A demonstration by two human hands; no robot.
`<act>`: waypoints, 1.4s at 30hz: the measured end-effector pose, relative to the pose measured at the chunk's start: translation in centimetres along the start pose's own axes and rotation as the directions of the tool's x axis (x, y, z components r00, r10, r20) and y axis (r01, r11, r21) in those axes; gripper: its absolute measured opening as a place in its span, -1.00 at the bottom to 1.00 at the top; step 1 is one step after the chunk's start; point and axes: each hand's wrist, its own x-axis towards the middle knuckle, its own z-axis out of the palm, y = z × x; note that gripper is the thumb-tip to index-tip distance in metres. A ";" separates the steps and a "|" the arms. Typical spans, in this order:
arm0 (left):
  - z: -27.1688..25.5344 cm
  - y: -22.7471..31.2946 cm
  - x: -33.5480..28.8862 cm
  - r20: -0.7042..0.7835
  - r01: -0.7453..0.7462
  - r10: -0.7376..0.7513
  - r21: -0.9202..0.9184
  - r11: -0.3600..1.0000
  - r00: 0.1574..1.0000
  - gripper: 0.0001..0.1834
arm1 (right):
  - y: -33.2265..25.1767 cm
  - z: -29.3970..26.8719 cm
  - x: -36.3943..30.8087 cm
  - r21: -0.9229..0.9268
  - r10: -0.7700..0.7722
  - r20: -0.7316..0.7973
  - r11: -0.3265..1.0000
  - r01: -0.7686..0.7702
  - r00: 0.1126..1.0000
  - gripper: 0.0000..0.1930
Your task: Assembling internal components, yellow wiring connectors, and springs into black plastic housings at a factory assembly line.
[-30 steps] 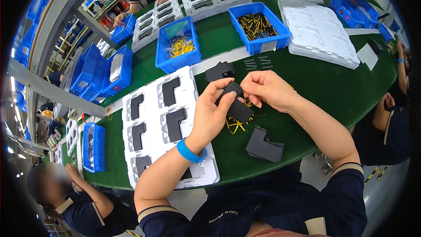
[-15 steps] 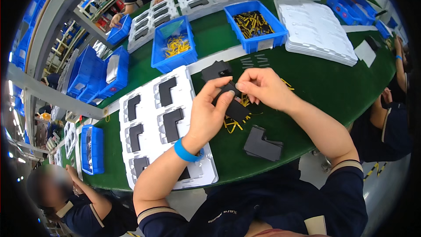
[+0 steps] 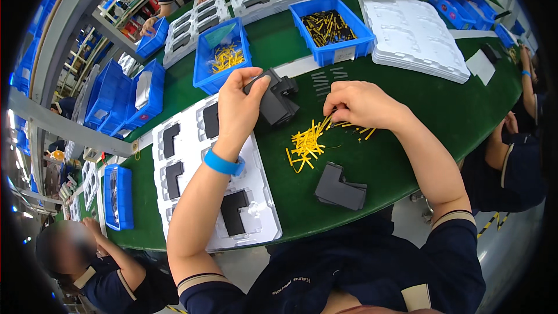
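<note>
My left hand [image 3: 243, 102] grips a black L-shaped piece [image 3: 268, 100] between thumb and fingers, above the right edge of a white moulded tray [image 3: 200, 209]. Other black pieces [image 3: 286, 86] show just behind it, partly hidden. At the far edge of a loose pile of yellow strips [image 3: 308, 142], the fingertips of my right hand [image 3: 366, 104] are pinched together. Whatever they may hold is too small to make out. Several black L-shaped pieces [image 3: 234, 212] lie in the tray's pockets; my left forearm covers part of it. A small stack of black L-shaped pieces [image 3: 342, 189] rests near the table's front edge.
Beyond my hands stand a blue bin of yellow strips [image 3: 203, 81] and a blue bin of black-and-yellow strips [image 3: 343, 55]. Stacked white trays [image 3: 415, 38] are at the right. Thin grey strips [image 3: 321, 84] lie on the green table [image 3: 401, 180]. Other people work around it.
My hands have moved apart. The left has gone left and up with the black piece; the right has drawn back to the yellow strips, uncovering the pile.
</note>
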 end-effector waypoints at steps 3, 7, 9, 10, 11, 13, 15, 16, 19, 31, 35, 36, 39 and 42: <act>0.2 0.0 0.6 0.010 -0.131 0.135 0.320 0.938 0.991 -0.77 | -0.1 0.8 0.1 -0.033 -0.027 -0.007 0.999 0.027 1.000 -0.90; 0.6 0.0 -0.2 -0.020 -0.335 0.437 0.611 0.718 0.899 -0.82 | -0.1 0.5 0.1 -0.038 -0.082 -0.033 0.996 0.081 0.996 -0.92; 0.6 1.7 -1.6 -0.011 -0.396 0.499 0.593 0.701 0.867 -0.86 | 0.0 0.0 0.1 0.025 -0.069 -0.027 0.997 0.070 0.997 -0.92; 0.6 2.4 -2.4 0.056 -0.445 0.494 0.532 0.721 0.868 -0.88 | 0.1 -0.2 0.0 0.082 -0.054 -0.020 0.995 0.056 0.998 -0.91; 0.6 2.8 -3.3 0.118 -0.483 0.490 0.470 0.738 0.864 -0.89 | 0.1 -0.1 0.0 0.083 -0.052 -0.019 0.995 0.053 0.998 -0.91; 0.9 2.9 -5.1 0.218 -0.551 0.510 0.422 0.719 0.832 -0.90 | 0.0 -0.1 -0.1 0.192 -0.088 -0.036 0.977 0.093 0.995 -0.90; 1.4 2.8 -5.7 0.239 -0.558 0.507 0.424 0.713 0.828 -0.90 | -0.2 -0.3 -0.1 0.168 -0.097 -0.026 0.981 0.100 0.995 -0.90; 1.6 2.7 -5.9 0.263 -0.566 0.501 0.425 0.706 0.824 -0.90 | -0.3 -0.3 -0.2 0.148 -0.103 -0.018 0.983 0.105 0.995 -0.90; 1.9 2.4 -6.3 0.287 -0.560 0.481 0.432 0.707 0.828 -0.88 | -0.7 -0.3 -0.2 0.131 -0.151 -0.052 0.979 0.156 0.987 -0.89; 2.1 2.6 -6.6 0.284 -0.531 0.449 0.434 0.728 0.847 -0.89 | -2.8 -0.6 -0.5 0.528 -0.099 0.013 0.846 0.077 0.995 -0.89; 2.2 2.7 -6.7 0.298 -0.502 0.409 0.403 0.765 0.862 -0.91 | -2.1 0.1 -0.5 0.548 -0.136 -0.065 0.823 0.150 0.989 -0.87; 2.3 2.8 -6.7 0.298 -0.505 0.412 0.402 0.764 0.861 -0.91 | -1.8 0.5 -0.4 0.513 -0.191 -0.142 0.825 0.237 0.971 -0.87; 2.2 2.7 -6.8 0.247 -0.358 0.288 0.319 0.878 0.925 -0.93 | -1.8 0.4 -0.4 0.562 -0.161 -0.152 0.797 0.220 0.975 -0.89; 2.1 2.4 -6.7 0.197 -0.270 0.228 0.222 0.937 0.953 -0.93 | -2.1 0.0 -0.4 0.649 -0.009 -0.055 0.760 0.043 0.998 -0.91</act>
